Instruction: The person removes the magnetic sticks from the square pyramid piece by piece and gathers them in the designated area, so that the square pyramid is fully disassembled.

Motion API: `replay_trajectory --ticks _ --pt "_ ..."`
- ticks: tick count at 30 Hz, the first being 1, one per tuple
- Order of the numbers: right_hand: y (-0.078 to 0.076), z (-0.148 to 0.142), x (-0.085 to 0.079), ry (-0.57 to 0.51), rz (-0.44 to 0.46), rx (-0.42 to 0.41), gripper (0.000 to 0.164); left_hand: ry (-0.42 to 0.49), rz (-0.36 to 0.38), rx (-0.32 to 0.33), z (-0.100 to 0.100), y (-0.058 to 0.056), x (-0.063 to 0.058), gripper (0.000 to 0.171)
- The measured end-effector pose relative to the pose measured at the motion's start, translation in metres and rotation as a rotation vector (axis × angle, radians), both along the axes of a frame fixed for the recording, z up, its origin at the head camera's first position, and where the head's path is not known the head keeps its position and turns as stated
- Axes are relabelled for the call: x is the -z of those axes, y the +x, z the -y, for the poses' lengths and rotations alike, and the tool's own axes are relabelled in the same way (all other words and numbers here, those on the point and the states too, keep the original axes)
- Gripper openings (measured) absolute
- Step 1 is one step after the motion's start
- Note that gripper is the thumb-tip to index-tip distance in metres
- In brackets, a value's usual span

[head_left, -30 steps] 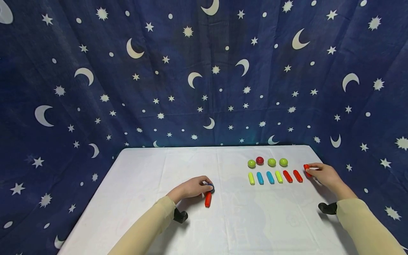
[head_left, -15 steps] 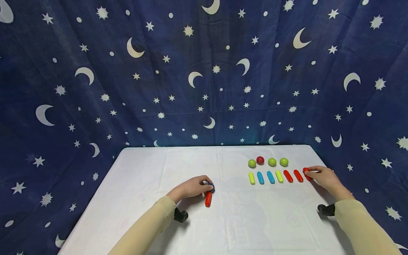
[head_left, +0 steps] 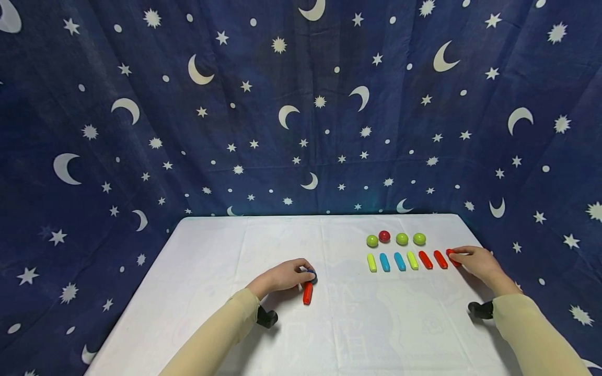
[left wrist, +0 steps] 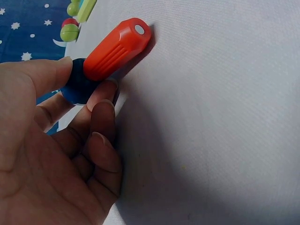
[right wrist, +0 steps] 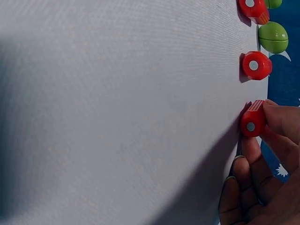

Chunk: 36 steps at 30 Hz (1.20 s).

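My left hand (head_left: pixel 287 275) pinches a dark blue ball (left wrist: pixel 78 84) between thumb and fingers near the middle of the table. A red magnetic rod (left wrist: pixel 117 49) touches that ball and points toward me, its free end showing a silver disc. At the right end of a row of rods, my right hand (head_left: pixel 482 262) pinches another red magnetic rod (right wrist: pixel 253 119) by its sides, close to the tabletop. Beside it lie two more red rods (head_left: pixel 440 259), apart from it. The far end of the held rod is hidden by my fingers in the head view.
Leftward the row continues with yellow rods (head_left: pixel 371 262) and blue rods (head_left: pixel 400 261). Behind it sit green balls (head_left: pixel 402 238) and one red ball (head_left: pixel 384 236). The white table (head_left: pixel 226 245) meets a starry blue curtain (head_left: pixel 263 130) at its back edge.
My right hand has lowered the red rod slightly, toward me, into line with the row. The left hand keeps its hold on the blue ball without visible movement.
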State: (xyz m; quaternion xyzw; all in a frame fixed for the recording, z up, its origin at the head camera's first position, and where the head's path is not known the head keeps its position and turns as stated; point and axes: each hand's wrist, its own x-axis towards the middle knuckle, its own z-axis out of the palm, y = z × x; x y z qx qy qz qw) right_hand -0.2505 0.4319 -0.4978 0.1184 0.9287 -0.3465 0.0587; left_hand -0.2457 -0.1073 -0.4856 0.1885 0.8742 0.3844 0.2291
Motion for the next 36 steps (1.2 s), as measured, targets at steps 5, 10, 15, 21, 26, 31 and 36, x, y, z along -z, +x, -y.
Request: replay_trajectory --ticks 5,10,15,21,26,31,36 --pt "0.001 0.0 -0.002 0.002 0.001 -0.005 0.056 -0.003 -0.002 -0.001 -0.001 0.0 0.0 0.019" --pt "0.001 -0.002 -0.002 0.004 0.013 0.015 0.06 -0.005 -0.001 -0.001 -0.002 -0.001 -0.001 0.019" --pt "0.005 -0.001 -0.005 0.001 -0.025 0.052 0.065 -0.01 -0.006 0.0 -0.003 -0.001 0.0 0.021" --pt "0.007 0.016 -0.019 0.068 -0.232 0.048 0.06 -0.026 -0.025 0.005 -0.004 -0.001 0.0 0.026" --pt "0.004 0.051 -0.034 0.094 -0.349 0.006 0.053 -0.044 -0.058 0.012 -0.008 -0.001 0.002 0.032" --pt "0.005 0.102 -0.044 0.051 -0.388 -0.1 0.049 -0.013 -0.082 0.011 -0.016 -0.001 0.004 0.034" --pt "0.008 0.157 -0.039 -0.027 -0.372 -0.26 0.043 0.03 -0.085 0.02 -0.024 0.0 0.004 0.026"
